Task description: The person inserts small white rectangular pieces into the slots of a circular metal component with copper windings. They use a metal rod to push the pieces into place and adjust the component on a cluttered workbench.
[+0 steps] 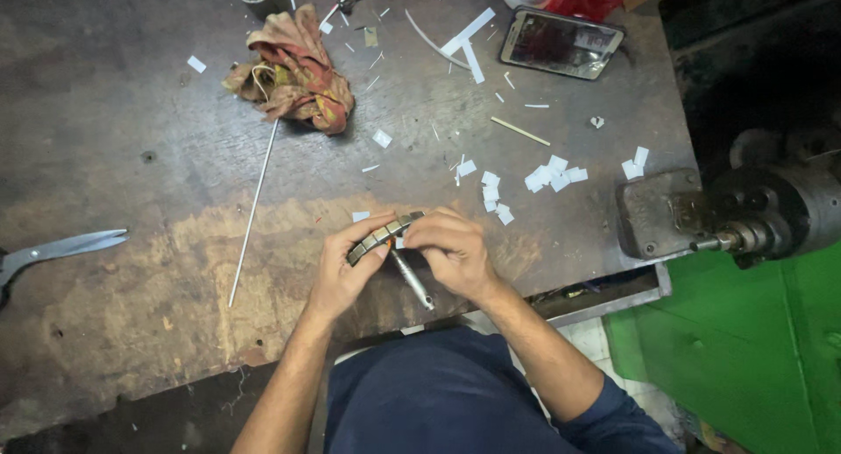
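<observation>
Both hands at bench (pixel 131 349) edge: left hand (pixel 343 270) and right hand (pixel 451 251) fingers pinching slotted metal part (pixel 383 235) between them, above bench. Metal rod (pixel 413 281) underneath, paper scraps (pixel 554 175) beyond.

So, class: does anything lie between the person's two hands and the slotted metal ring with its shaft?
Nothing visible does. The left hand and right hand both already grip the slotted metal ring directly, above the workbench. Its shaft hangs down between the wrists, untouched by the scattered paper scraps.
</observation>
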{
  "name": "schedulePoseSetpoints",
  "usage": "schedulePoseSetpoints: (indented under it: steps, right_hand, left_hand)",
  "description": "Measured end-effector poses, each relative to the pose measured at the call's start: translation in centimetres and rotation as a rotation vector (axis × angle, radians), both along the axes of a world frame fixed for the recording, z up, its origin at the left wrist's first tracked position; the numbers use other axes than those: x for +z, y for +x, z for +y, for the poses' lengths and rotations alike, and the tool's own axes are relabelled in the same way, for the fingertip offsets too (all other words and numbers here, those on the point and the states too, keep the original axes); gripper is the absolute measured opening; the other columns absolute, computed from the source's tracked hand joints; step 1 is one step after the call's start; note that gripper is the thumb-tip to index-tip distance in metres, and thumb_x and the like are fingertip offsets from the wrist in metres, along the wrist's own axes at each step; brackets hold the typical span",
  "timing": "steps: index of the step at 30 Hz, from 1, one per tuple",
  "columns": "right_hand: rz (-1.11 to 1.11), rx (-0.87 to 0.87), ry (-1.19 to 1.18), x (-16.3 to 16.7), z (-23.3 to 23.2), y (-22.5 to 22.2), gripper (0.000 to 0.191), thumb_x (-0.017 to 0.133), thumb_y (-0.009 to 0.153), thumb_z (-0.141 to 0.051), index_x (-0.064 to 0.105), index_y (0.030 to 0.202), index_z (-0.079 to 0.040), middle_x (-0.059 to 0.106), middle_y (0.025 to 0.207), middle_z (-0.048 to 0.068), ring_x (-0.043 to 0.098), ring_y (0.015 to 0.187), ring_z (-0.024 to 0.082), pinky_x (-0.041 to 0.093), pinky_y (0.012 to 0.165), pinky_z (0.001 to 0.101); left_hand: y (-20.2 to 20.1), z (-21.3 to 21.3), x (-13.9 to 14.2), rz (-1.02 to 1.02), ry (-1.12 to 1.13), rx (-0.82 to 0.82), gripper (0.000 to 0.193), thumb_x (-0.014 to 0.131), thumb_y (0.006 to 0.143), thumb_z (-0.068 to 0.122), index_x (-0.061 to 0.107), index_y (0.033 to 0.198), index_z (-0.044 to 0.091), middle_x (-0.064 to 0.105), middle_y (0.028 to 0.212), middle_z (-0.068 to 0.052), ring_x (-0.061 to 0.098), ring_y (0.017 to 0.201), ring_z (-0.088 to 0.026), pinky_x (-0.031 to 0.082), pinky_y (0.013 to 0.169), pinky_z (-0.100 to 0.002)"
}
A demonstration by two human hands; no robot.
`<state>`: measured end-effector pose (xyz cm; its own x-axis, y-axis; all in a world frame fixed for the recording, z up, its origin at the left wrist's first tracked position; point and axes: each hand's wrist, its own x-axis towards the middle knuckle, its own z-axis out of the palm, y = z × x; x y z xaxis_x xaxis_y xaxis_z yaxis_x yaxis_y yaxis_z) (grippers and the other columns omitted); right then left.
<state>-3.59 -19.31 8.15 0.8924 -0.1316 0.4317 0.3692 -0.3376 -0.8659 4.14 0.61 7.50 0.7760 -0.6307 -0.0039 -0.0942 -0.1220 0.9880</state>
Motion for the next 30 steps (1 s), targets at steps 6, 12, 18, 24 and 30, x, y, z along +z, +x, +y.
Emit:
schedulePoseSetpoints:
  steps: [6, 12, 18, 24, 30]
  right_hand:
    - [0.046, -0.013, 0.005, -0.1, -0.5, -0.4, 0.019, 0.066, 0.076, 0.010, 0.073, 0.089, -0.001, 0.074, 0.094, 0.011, 0.073, 0.088, 0.025, 0.056, 0.081, 0.0339]
    - [0.006, -0.020, -0.132, 1.0, -0.8, -0.9, 0.019, 0.068, 0.075, 0.009, 0.074, 0.089, -0.003, 0.075, 0.092, 0.008, 0.072, 0.087, 0.023, 0.050, 0.082, 0.0345]
    - [-0.063, -0.010, -0.315, 1.9, -1.1, -1.2, 0.019, 0.073, 0.075, 0.007, 0.073, 0.090, -0.005, 0.074, 0.093, 0.004, 0.071, 0.088, 0.022, 0.045, 0.082, 0.0356]
    - [-0.087, 0.030, -0.467, 3.2, -1.6, -1.3, 0.023, 0.074, 0.073, 0.008, 0.074, 0.092, -0.005, 0.074, 0.095, 0.005, 0.070, 0.086, 0.020, 0.043, 0.079, 0.0366]
    - [-0.094, 0.020, -0.523, 3.8, -1.1, -1.6, 0.022, 0.076, 0.076, 0.008, 0.074, 0.094, -0.005, 0.072, 0.090, 0.004, 0.069, 0.084, 0.020, 0.042, 0.077, 0.0365]
  left_hand:
    - [-1.1, -0.9, 0.7, -0.046, 0.074, 0.053, 0.040, 0.066, 0.088, 0.007, 0.067, 0.126, -0.004, 0.074, 0.124, -0.016, 0.070, 0.115, -0.020, 0.052, 0.101, -0.033]
    - [-1.4, -1.5, 1.7, -0.107, 0.008, 0.036, 0.038, 0.065, 0.087, 0.005, 0.068, 0.124, -0.003, 0.073, 0.127, -0.018, 0.071, 0.120, -0.026, 0.053, 0.106, -0.035]
    - [-1.5, -1.7, 2.6, -0.139, -0.005, -0.011, 0.040, 0.066, 0.086, 0.003, 0.067, 0.125, -0.001, 0.072, 0.129, -0.017, 0.067, 0.129, -0.031, 0.051, 0.110, -0.038]
    - [-1.7, -2.0, 3.0, -0.143, 0.032, -0.020, 0.042, 0.066, 0.085, 0.003, 0.068, 0.127, 0.000, 0.071, 0.129, -0.018, 0.067, 0.128, -0.032, 0.051, 0.110, -0.039]
    - [-2.1, -2.1, 3.4, -0.190, 0.033, -0.006, 0.041, 0.066, 0.084, 0.003, 0.067, 0.125, -0.002, 0.071, 0.128, -0.019, 0.068, 0.126, -0.035, 0.052, 0.109, -0.040]
